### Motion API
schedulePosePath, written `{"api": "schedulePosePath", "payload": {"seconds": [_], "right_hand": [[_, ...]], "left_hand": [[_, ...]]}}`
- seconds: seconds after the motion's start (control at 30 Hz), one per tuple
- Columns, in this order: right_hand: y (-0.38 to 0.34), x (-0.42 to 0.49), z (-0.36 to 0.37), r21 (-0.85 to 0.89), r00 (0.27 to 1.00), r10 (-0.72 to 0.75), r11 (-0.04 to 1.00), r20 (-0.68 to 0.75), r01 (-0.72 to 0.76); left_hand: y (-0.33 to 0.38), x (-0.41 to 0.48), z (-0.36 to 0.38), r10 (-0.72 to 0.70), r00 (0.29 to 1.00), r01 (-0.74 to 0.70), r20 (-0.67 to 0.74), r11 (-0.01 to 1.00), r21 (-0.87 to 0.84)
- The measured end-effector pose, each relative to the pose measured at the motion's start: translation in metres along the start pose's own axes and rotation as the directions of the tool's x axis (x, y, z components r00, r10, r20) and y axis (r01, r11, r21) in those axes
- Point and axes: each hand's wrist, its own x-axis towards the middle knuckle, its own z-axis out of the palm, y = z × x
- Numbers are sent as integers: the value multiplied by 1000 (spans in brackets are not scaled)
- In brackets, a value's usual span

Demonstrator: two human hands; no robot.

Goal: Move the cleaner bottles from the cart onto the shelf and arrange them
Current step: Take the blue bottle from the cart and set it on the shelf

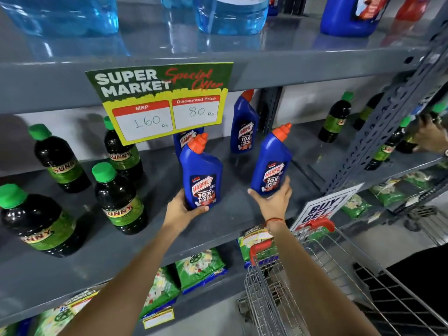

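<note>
Each hand clamps a blue cleaner bottle low on its body: left hand (183, 209) on the left bottle (201, 173), right hand (272, 198) on the right bottle (272, 161), both over the grey shelf (169, 238). Rigid, probably weighty plastic; open room lies between them, the price sign (161, 103) overhanging.

Grey steel racking is filling my view in a shop aisle.

I am taking the yellow-and-green offer sign (160, 103) as my landmark: it is hanging from the lip of the upper shelf board (278, 71). Behind it a pale wall (298, 103) is showing. To its right a perforated upright (388, 122) is slanting across the racking. Far below and right of it, pale floor (378, 241) is showing, and light is glinting off the boards.
</note>
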Motion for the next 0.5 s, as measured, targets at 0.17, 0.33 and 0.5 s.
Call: {"api": "schedulePosePath", "payload": {"seconds": [0.17,0.33,0.5], "right_hand": [[10,18,0,-53,998,-19,998,67,23],[12,21,3,-41,999,-30,999,34,32],[12,21,6,-49,1000,-15,999,12,15]], "left_hand": [[1,5,3,12,999,-7,-37,993,119],[3,10,2,30,999,-34,37,992,124],[2,12,6,24,999,-31,46,989,143]]}}
